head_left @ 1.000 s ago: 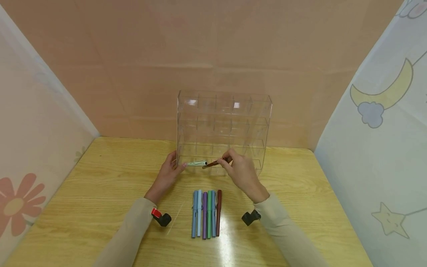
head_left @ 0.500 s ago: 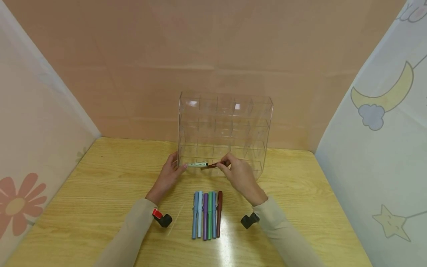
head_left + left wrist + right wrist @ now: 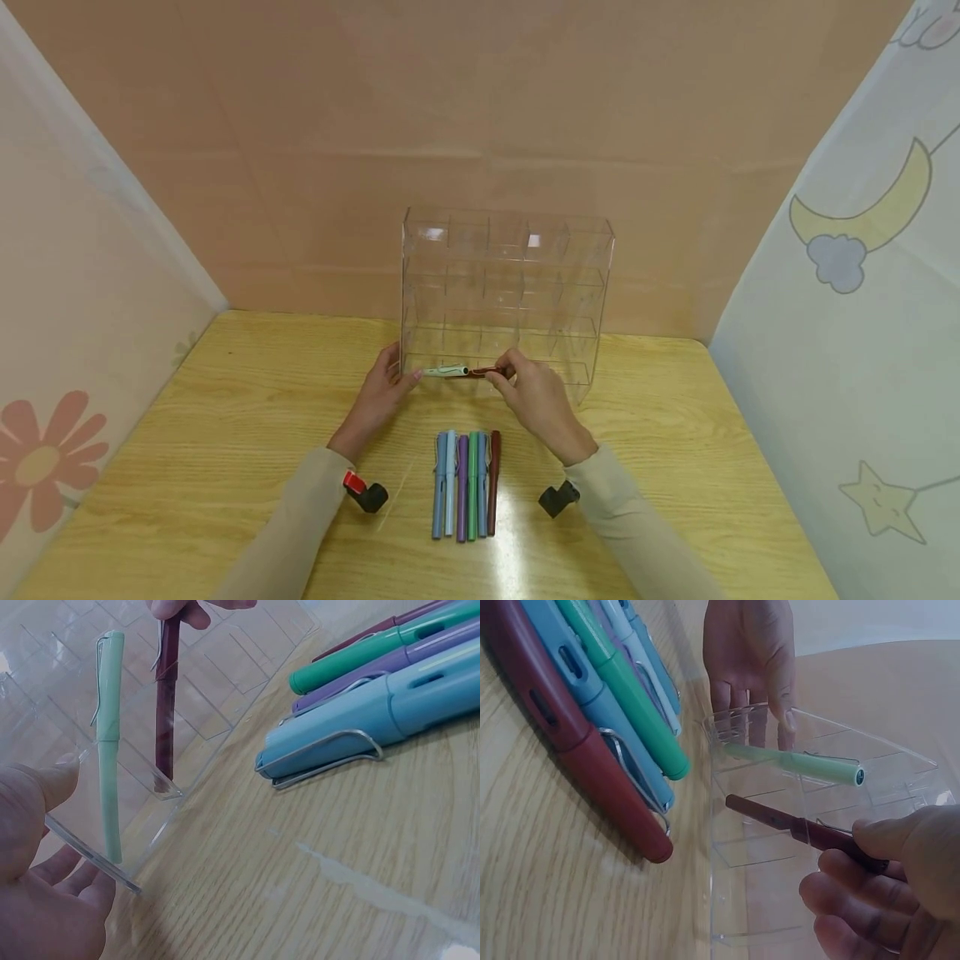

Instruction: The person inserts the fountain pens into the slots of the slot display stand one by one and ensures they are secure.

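A clear acrylic display rack (image 3: 501,287) with rows of compartments stands upright on the table. My left hand (image 3: 372,400) grips its lower left side panel, thumb in front and fingers behind. A pale green pen (image 3: 109,750) rests in the bottom row at that corner. My right hand (image 3: 542,402) pinches a dark red pen (image 3: 821,834) by its clip end, between thumb and fingers. Its other end reaches into the bottom row, beside the pale green pen. Both clips show in the left wrist view.
In front of the rack, several capped pens lie side by side on the wooden table (image 3: 285,367): blue, light blue, a purple pen (image 3: 462,487), a green pen (image 3: 472,487) and a dark red pen (image 3: 493,483). A peach backdrop (image 3: 480,100) hangs behind, patterned walls at both sides.
The dark red pen in my right hand has swung from slanted to nearly level and lowered a little toward the pale green pen. My left hand keeps its grip on the rack.
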`<control>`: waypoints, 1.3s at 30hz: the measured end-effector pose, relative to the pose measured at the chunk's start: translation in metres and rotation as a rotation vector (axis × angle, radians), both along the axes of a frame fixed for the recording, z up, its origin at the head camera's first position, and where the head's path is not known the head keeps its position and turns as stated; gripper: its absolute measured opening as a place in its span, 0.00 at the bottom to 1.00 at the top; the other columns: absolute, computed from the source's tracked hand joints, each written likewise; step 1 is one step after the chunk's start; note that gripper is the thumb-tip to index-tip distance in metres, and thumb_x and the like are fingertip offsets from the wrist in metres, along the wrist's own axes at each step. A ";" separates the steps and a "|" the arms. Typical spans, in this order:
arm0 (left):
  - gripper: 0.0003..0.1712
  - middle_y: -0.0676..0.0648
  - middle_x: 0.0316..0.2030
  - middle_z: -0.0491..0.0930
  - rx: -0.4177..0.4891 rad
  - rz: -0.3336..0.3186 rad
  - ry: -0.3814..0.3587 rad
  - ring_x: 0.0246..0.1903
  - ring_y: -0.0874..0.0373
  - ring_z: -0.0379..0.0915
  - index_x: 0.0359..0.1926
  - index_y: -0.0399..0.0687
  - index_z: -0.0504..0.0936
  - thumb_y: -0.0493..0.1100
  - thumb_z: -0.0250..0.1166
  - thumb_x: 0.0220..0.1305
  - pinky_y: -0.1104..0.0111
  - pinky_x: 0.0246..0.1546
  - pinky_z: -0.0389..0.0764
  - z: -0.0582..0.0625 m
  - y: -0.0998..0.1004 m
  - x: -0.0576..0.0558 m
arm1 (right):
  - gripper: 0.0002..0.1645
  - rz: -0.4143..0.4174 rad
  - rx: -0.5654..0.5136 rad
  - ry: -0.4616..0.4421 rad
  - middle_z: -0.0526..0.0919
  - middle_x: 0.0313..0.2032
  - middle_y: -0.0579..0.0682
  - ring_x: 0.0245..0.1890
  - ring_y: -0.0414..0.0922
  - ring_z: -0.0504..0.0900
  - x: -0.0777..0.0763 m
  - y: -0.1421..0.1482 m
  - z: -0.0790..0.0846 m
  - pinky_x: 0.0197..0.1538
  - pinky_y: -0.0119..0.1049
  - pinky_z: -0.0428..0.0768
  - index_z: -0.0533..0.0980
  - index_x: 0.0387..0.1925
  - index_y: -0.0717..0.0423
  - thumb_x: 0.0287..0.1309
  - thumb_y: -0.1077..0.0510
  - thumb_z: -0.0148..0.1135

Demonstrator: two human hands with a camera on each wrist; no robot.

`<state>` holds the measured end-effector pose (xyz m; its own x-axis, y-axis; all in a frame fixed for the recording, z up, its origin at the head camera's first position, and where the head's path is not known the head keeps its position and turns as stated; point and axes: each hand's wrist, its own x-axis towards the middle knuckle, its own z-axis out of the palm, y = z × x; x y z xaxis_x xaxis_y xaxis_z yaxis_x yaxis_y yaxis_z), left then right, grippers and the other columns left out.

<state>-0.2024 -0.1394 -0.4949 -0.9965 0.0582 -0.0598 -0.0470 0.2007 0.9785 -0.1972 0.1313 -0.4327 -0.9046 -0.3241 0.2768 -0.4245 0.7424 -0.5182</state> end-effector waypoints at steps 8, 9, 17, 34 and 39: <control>0.42 0.36 0.84 0.50 0.009 -0.006 0.012 0.84 0.34 0.48 0.85 0.43 0.48 0.45 0.60 0.82 0.42 0.82 0.60 -0.001 -0.001 0.000 | 0.12 -0.015 0.010 -0.011 0.88 0.31 0.47 0.13 0.34 0.64 -0.002 0.001 -0.006 0.19 0.27 0.60 0.81 0.46 0.55 0.73 0.50 0.68; 0.42 0.36 0.84 0.50 0.008 -0.007 0.011 0.84 0.35 0.48 0.85 0.44 0.48 0.46 0.60 0.82 0.42 0.82 0.60 -0.002 -0.001 -0.001 | 0.12 -0.016 0.010 -0.013 0.88 0.30 0.47 0.13 0.34 0.64 -0.002 0.001 -0.007 0.19 0.27 0.60 0.81 0.47 0.55 0.73 0.50 0.68; 0.42 0.36 0.85 0.50 -0.001 -0.009 0.012 0.84 0.34 0.48 0.85 0.44 0.48 0.46 0.61 0.81 0.42 0.82 0.60 -0.004 -0.001 -0.002 | 0.12 -0.014 0.003 -0.005 0.89 0.31 0.48 0.13 0.34 0.64 -0.003 0.001 -0.009 0.18 0.27 0.60 0.81 0.47 0.54 0.72 0.50 0.69; 0.41 0.35 0.84 0.50 -0.017 -0.016 0.014 0.84 0.33 0.48 0.84 0.44 0.49 0.44 0.59 0.82 0.41 0.82 0.60 0.001 0.000 0.002 | 0.17 -0.045 -0.018 -0.093 0.92 0.38 0.51 0.16 0.35 0.74 0.010 0.022 -0.007 0.20 0.31 0.71 0.79 0.56 0.54 0.76 0.48 0.65; 0.40 0.36 0.85 0.49 -0.011 -0.010 0.007 0.84 0.34 0.48 0.85 0.45 0.49 0.44 0.58 0.83 0.41 0.82 0.59 0.002 0.000 0.002 | 0.15 -0.076 -0.022 -0.098 0.90 0.37 0.50 0.16 0.35 0.73 0.013 0.027 -0.008 0.19 0.30 0.70 0.79 0.51 0.54 0.75 0.49 0.66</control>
